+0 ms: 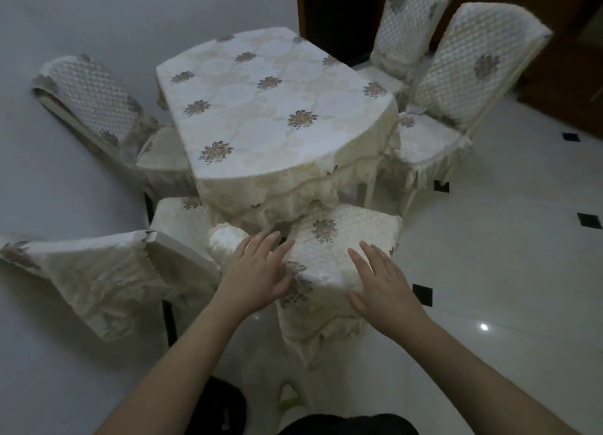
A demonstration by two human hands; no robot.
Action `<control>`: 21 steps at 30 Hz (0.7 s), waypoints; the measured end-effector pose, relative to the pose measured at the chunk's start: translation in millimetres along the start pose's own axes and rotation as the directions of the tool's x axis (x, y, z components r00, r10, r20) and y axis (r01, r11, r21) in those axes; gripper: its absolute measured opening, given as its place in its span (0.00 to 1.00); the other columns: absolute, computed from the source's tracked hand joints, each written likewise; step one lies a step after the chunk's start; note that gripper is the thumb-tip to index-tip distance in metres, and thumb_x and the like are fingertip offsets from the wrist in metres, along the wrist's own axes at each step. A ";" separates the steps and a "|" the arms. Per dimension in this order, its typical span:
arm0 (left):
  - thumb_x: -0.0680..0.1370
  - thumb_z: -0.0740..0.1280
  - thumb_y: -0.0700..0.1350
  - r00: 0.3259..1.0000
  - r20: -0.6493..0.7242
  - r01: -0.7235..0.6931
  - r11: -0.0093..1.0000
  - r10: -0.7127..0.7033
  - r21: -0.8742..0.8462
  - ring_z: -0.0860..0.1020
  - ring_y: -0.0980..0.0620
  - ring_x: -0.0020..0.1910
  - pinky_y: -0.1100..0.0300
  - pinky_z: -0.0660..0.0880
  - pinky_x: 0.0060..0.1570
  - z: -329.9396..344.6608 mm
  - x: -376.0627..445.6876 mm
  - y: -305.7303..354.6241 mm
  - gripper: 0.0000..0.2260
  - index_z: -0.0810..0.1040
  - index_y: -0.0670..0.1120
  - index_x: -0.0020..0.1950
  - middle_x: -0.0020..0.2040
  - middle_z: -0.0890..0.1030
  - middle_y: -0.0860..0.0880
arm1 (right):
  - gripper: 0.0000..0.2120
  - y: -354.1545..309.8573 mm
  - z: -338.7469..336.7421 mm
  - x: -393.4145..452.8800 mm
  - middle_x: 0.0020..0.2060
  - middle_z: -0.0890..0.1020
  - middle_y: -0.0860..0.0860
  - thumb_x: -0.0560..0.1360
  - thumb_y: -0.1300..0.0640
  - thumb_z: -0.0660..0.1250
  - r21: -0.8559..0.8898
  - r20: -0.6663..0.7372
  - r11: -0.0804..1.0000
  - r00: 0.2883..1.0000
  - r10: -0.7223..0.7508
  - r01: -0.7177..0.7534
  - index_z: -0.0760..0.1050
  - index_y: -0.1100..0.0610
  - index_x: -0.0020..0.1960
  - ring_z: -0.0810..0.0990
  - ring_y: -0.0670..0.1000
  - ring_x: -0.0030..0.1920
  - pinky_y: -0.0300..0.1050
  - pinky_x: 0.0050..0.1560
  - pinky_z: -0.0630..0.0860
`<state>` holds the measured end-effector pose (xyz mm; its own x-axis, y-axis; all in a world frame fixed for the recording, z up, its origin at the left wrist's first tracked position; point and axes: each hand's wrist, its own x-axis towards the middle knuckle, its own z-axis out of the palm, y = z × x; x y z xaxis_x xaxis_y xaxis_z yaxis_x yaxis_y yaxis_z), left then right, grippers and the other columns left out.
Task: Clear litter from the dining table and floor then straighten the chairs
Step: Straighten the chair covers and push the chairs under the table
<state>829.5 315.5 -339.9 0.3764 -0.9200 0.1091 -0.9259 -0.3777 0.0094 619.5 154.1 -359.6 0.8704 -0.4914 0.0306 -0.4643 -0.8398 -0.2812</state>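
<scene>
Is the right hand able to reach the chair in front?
Probably yes: the right hand is already at the top of the near chair's back, fingers straight, with nothing in between.

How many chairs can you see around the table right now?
5 cream quilted-cover chairs: far left, near left, nearest, under both hands, right, far right behind it. Others may be hidden behind the table.

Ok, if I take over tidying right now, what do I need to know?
Left hand: open, fingers straight, at the near chair back's left edge.
Right hand: open, resting flat on that chair's back.
Table: no litter showing on top or on the visible floor.
Left: this chair needs pushing in; the chair left of it looks askew.
</scene>
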 end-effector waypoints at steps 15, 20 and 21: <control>0.65 0.74 0.57 0.889 0.313 -0.269 0.935 0.334 -0.232 0.77 0.52 0.57 0.52 0.71 0.58 55.1 65.5 -138.8 0.25 0.77 0.56 0.60 0.58 0.80 0.55 | 0.21 -31.1 40.7 50.7 0.51 0.82 0.50 0.69 0.52 0.68 -0.074 0.244 0.976 0.945 0.218 -0.206 0.74 0.49 0.62 0.80 0.54 0.49 0.48 0.48 0.75; 0.62 0.73 0.51 0.883 0.265 -0.317 0.908 0.388 -0.275 0.81 0.51 0.43 0.54 0.77 0.44 66.7 73.5 -143.0 0.16 0.81 0.56 0.49 0.43 0.83 0.54 | 0.19 -31.6 39.2 52.2 0.50 0.83 0.48 0.70 0.52 0.67 -0.040 0.237 0.977 0.947 0.215 -0.211 0.77 0.48 0.60 0.81 0.53 0.49 0.49 0.46 0.76; 0.61 0.73 0.50 0.889 0.244 -0.318 0.906 0.387 -0.280 0.81 0.51 0.42 0.54 0.77 0.42 68.3 72.8 -143.6 0.16 0.81 0.55 0.48 0.42 0.83 0.54 | 0.18 -30.7 38.5 52.3 0.50 0.83 0.48 0.70 0.51 0.67 -0.036 0.230 0.978 0.951 0.207 -0.204 0.77 0.48 0.60 0.81 0.53 0.49 0.49 0.46 0.76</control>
<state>992.1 295.6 -401.2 -0.0156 -0.9897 -0.1420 -0.9675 -0.0208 0.2518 685.5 163.0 -386.3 0.7690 -0.5882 -0.2503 -0.6381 -0.7295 -0.2464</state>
